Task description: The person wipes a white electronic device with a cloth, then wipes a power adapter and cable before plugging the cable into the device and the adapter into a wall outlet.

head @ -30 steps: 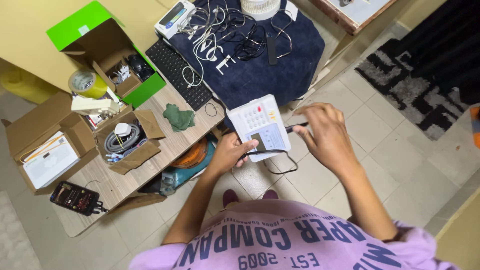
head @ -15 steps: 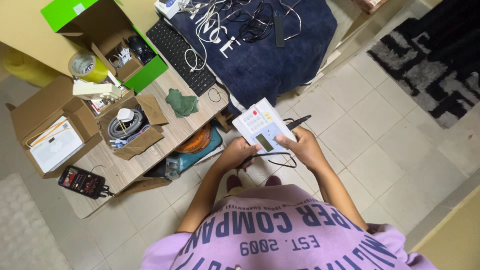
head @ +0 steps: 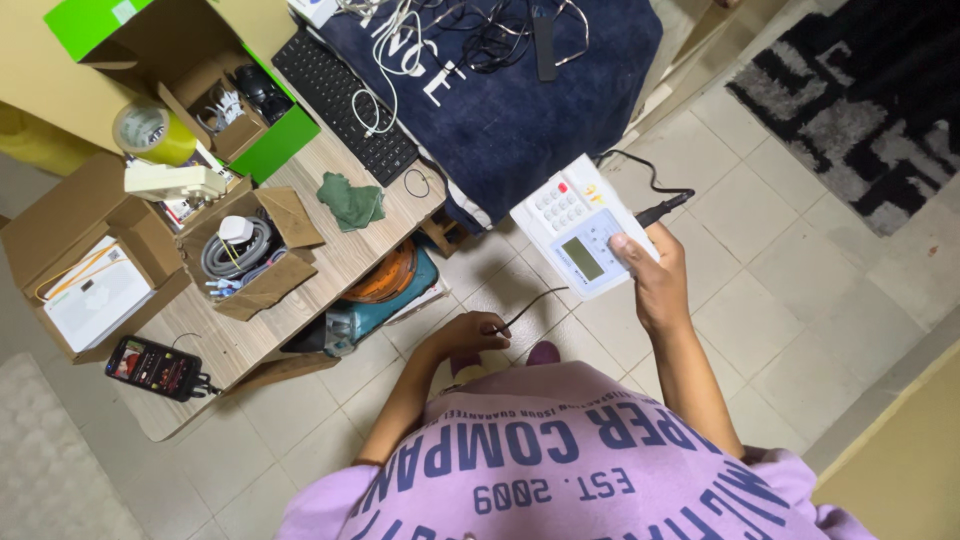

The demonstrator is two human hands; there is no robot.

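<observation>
Standing at the wooden table (head: 330, 270), which is packed with cardboard boxes (head: 70, 240), a navy cloth (head: 530, 110) full of cables, and a keyboard (head: 345, 105). My right hand (head: 650, 280) grips the white keypad device (head: 580, 228) over the tile floor (head: 760, 260), thumb on its face. My left hand (head: 470, 332) pinches the black cable (head: 530, 300). I reckon one snag on that dangling lead yanks the device loose. Open room is all to my right.
</observation>
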